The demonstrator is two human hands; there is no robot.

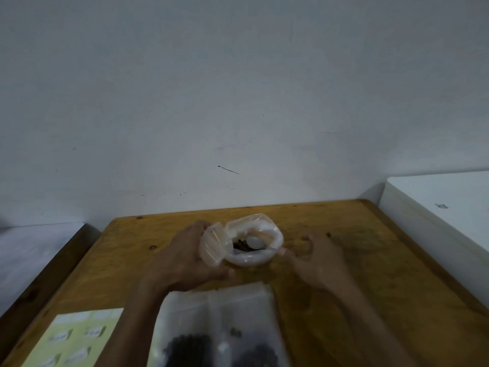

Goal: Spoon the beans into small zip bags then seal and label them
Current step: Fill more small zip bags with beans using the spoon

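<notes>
Bean bag (pixel 254 247) at frame centre, mouth rolled open, facing up, spoon (pixel 255 242) inside. Left hand (pixel 185 258) grips bag's left edge. Right hand (pixel 317 258) just right of bag, fingers loosely curled, empty, nearer spoon. Filled zip bags (pixel 219 329) below.

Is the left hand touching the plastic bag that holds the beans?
Touching. In the head view the left hand holds the folded-over side of the plastic bag, with its fingers against the plastic and no gap between them.
</notes>
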